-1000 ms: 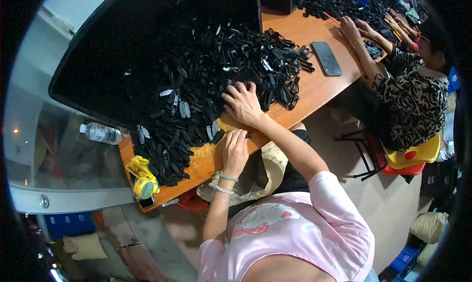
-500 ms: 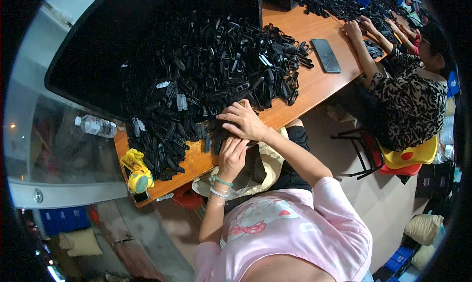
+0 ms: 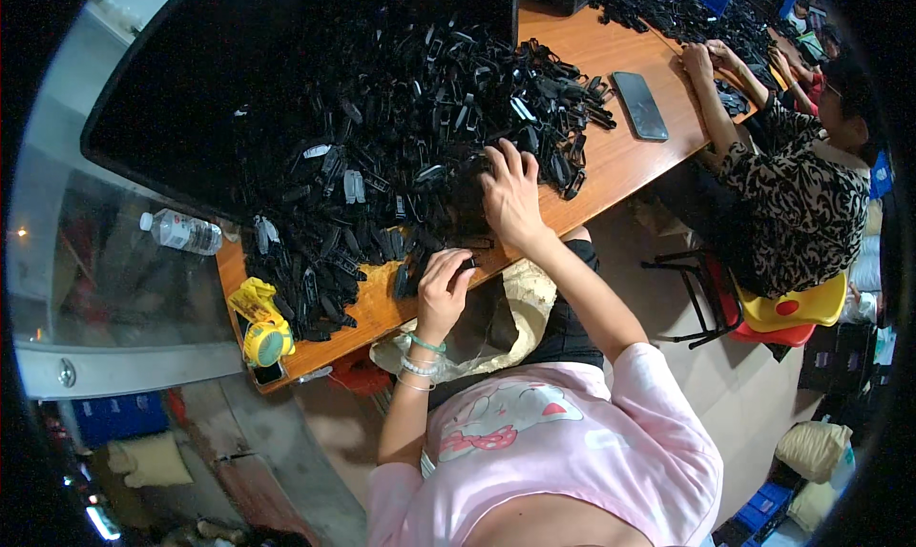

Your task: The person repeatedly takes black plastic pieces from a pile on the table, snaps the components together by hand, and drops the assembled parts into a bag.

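Presently, a small black part (image 3: 468, 263) is pinched by the left hand (image 3: 442, 288); the right hand (image 3: 513, 202), half-curled, is set at the black heap (image 3: 420, 127), its grip indeterminable. The heap is flanked by a phone (image 3: 639, 106) and bottle (image 3: 183, 232).

Small parts (image 3: 420, 146): blk, a few silvery-grey. Tabletop (image 3: 611, 161): orange-brn. Wearer's T-shirt (image 3: 658, 423): pale pink, w/ white animal print (image 3: 501, 406) and spotted red-pink bow (image 3: 491, 438). Bracelets (image 3: 426, 344): green, whitish. Co-worker's top (image 3: 801, 204): blk & beige — swirling, leaflike pattern. Stool seat (image 3: 816, 302): yellow w/ red dot (image 3: 787, 308); lower seat (image 3: 782, 335), red. Bag (image 3: 534, 299): cream. Crate (image 3: 119, 418), lower l.: blue. Phone (image 3: 640, 106): blk — bluish-grey sheen.
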`<state>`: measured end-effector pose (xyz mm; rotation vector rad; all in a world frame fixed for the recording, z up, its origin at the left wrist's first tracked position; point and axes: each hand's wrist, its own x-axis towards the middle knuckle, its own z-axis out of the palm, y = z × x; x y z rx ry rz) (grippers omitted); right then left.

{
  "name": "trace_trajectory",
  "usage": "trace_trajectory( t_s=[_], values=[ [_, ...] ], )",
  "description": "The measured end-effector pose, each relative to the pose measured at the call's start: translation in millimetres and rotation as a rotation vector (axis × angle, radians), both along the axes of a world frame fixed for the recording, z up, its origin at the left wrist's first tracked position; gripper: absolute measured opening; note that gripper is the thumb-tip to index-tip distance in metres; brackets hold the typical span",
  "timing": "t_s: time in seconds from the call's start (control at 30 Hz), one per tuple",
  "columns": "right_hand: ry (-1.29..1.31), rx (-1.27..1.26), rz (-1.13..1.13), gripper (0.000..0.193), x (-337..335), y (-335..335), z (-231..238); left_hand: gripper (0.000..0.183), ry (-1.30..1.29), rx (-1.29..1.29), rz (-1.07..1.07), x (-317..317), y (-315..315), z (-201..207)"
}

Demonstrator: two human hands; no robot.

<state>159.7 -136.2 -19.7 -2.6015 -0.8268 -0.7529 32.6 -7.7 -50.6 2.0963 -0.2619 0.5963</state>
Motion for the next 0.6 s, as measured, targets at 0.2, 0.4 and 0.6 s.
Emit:
trace_trajectory(
  t_s=[0.2, 0.4, 0.6],
  values=[
    [-0.018, -0.014, 0.069, 0.009, 7.3, -9.8, 13.3, 0.019, -0.010, 0.022, 0.026, -2.3, -4.1, 0.7],
    [0.076, 0.314, 0.157, 0.017, -9.3, -24.3, 9.0, 0.020, -0.055, 0.056, 0.087, -4.6, -10.1, -0.4],
    [0.950, 1.126, 0.354, 0.023, -65.4, -22.3, -1.8, 0.023, 0.047, -0.135, 0.163, -15.9, -10.5, 5.0]
  ],
)
